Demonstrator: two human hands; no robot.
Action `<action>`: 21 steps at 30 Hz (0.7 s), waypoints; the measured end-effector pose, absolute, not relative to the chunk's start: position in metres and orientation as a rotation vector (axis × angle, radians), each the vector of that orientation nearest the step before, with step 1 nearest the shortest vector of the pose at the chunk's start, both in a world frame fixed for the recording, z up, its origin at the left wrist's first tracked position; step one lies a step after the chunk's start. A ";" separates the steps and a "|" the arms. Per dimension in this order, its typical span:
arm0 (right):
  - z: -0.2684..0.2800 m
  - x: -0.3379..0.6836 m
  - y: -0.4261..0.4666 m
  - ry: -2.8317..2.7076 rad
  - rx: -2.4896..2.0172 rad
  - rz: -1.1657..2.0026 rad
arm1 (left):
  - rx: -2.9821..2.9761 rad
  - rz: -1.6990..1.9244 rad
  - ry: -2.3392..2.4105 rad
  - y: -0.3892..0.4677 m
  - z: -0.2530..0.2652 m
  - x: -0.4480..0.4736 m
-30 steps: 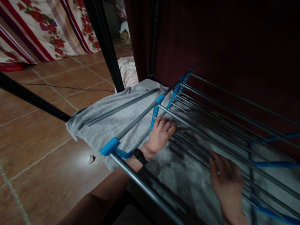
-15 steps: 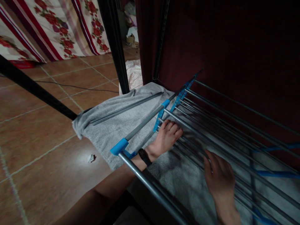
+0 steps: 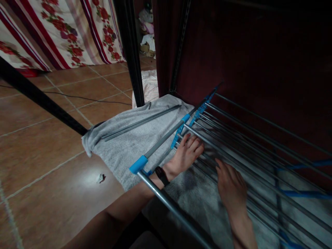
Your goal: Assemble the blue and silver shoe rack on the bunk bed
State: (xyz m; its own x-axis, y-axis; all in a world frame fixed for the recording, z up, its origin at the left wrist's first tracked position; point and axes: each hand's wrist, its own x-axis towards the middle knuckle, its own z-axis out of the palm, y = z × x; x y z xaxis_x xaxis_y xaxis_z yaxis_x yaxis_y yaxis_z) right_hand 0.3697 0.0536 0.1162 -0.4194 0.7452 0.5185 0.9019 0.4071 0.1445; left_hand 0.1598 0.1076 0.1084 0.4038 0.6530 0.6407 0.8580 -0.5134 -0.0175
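Note:
A clothes drying rack [image 3: 166, 139] of grey metal tubes with blue plastic joints lies across a grey blanket. My left hand [image 3: 189, 152], with a dark band on its wrist, reaches in under the near tube. Its fingers curl over the thin rods beside the slotted blue bracket [image 3: 177, 136]; the undersides of the fingers are hidden. To its right, my right hand [image 3: 230, 183] hovers over the rods with fingers extended and thumb apart, and nothing shows in it. Two loose grey tubes [image 3: 142, 121] lie side by side on the blanket [image 3: 119, 152] beyond the rack.
Black metal posts [image 3: 132, 52] frame the blanket's far corner. A dark red panel [image 3: 246, 62] rises behind the rack. On the tiled floor [image 3: 52, 152] are a thin cable [image 3: 88, 98] and a crumpled white scrap [image 3: 100, 178]. A floral curtain [image 3: 59, 31] hangs at the back.
My right hand has moved left, closer to my left hand, and its fingers have straightened off the rods. My left hand stays by the blue bracket. The view has shifted slightly.

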 end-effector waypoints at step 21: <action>0.096 0.364 0.043 -2.396 -1.530 -0.340 | -1.817 -2.293 -1.838 0.120 0.029 0.135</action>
State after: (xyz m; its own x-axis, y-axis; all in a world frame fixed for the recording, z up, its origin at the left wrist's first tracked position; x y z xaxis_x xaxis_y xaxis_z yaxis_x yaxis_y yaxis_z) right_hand 0.3637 0.0434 0.0962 -0.4015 0.8445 0.3544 0.9098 0.4123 0.0483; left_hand 0.1346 0.1200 0.0288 -0.4119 0.7505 0.5169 0.3412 -0.3990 0.8511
